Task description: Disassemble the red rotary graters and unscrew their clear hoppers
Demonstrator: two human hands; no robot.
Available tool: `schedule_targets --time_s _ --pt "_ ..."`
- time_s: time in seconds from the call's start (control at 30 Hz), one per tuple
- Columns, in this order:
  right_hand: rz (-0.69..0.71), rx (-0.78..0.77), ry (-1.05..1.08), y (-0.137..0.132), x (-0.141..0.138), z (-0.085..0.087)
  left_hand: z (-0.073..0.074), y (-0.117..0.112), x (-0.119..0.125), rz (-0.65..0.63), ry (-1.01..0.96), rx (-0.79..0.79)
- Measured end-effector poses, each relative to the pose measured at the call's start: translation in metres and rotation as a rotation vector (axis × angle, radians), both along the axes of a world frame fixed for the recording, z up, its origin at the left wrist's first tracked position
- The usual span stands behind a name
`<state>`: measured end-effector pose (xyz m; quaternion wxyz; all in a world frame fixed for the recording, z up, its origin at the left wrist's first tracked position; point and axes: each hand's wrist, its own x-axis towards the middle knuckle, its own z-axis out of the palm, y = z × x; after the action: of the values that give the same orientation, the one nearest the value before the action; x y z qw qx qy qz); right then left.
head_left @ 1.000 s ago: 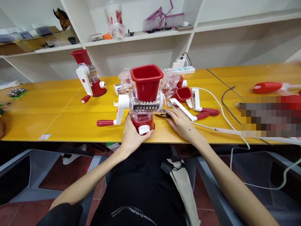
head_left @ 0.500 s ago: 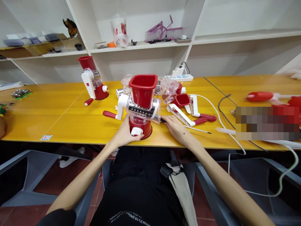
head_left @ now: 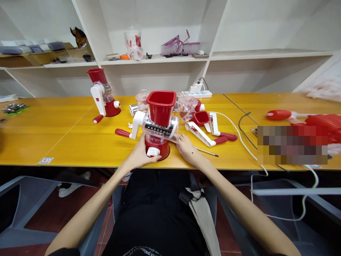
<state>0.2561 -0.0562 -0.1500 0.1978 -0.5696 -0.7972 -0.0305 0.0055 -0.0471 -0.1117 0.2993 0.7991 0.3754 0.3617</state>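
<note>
A red and white rotary grater [head_left: 161,115] stands upright at the table's near edge, with a metal drum in its clear housing and its crank pointing left. My left hand [head_left: 141,153] is wrapped round the red base, thumb below the white knob. By the base's right side my right hand [head_left: 188,149] is closed, fingertips at the end of the clear housing. A thin screwdriver [head_left: 207,152] sticks out to the right from under this hand; its handle is hidden.
A second rotary grater [head_left: 103,94] stands at the back left. Loose white crank arms [head_left: 201,133], a red hopper [head_left: 201,118] and clear housings [head_left: 187,104] lie to the right. A white cable [head_left: 237,126] runs past them. A co-worker's blurred area [head_left: 293,145] is at the far right.
The view has shifted slightly. My right hand and the screwdriver have moved left, closer to the grater; the black handle end no longer shows. My left hand keeps its hold on the base.
</note>
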Motion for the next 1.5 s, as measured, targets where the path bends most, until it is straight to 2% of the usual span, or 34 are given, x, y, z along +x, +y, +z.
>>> schedule_targets --time_s 0.37,0.5,0.6,0.67,0.73,0.9,1.0,1.07,1.2,1.33,1.5 --pt "-0.048 0.028 0.078 0.012 -0.018 -0.003 -0.001 0.007 -0.001 -0.041 0.001 0.05" --pt "-0.058 0.077 0.172 0.012 -0.018 -0.004 0.001 0.006 -0.001 -0.053 -0.01 0.027" --pt "-0.047 0.136 0.289 0.014 -0.015 0.002 0.001 0.004 -0.001 -0.05 -0.016 -0.003" --pt "-0.041 0.183 0.391 0.013 -0.012 0.012 0.001 0.004 -0.001 -0.044 -0.018 -0.007" --pt "-0.04 0.24 0.508 0.009 -0.008 0.029 0.001 0.004 -0.001 -0.047 -0.016 -0.003" --pt "0.058 0.349 0.722 -0.015 -0.009 0.098 0.002 0.004 -0.003 -0.072 0.013 0.008" --pt "0.173 0.328 0.719 -0.024 -0.026 0.138 0.001 0.004 -0.003 -0.064 0.008 0.008" --pt "0.251 0.272 0.684 -0.022 -0.039 0.154 -0.001 0.005 -0.003 -0.056 -0.006 0.016" --pt "0.208 0.257 0.651 -0.007 -0.057 0.165 -0.004 0.006 -0.002 -0.036 -0.006 0.018" --pt "0.198 0.259 0.718 0.002 -0.061 0.165 -0.003 0.005 -0.002 -0.046 -0.009 0.016" --pt "0.221 0.227 0.811 0.002 -0.063 0.169 0.0 0.004 -0.002 -0.046 -0.016 -0.014"
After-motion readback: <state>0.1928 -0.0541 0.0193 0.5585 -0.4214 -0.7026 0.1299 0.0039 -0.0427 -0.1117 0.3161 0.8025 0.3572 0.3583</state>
